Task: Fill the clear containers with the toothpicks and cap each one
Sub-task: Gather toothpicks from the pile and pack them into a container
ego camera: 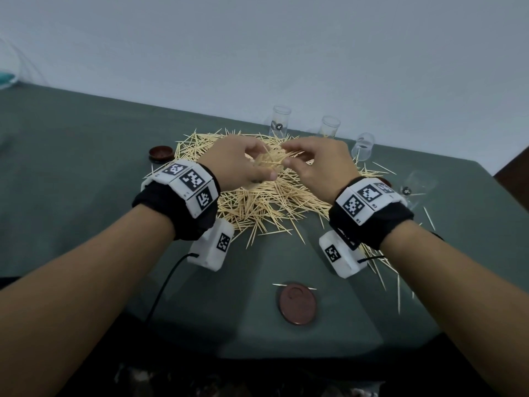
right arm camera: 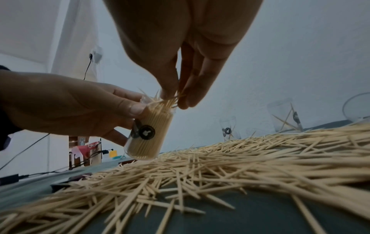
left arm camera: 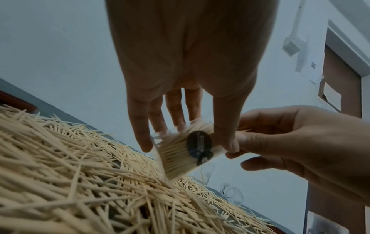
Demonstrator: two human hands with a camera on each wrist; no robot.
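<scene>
Jar (right arm camera: 149,134): nearly full, tilted over the toothpick pile (ego camera: 257,202), gripped by left hand (ego camera: 237,164) fingers.
Right hand (ego camera: 317,164): toothpicks are pinched at the jar's mouth.
Handling: likely light, slippery plastic; best held round the middle.
Count: four other clear containers, two brown caps (ego camera: 297,303) seen.

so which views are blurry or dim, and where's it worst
Head view: dim but sharp, edges bowed by the wide lens. Left wrist view: the pale wooden toothpick pile smears near the lens. Right wrist view: backlit, hands dark; the clear toothpick-filled container stays crisp.
</scene>
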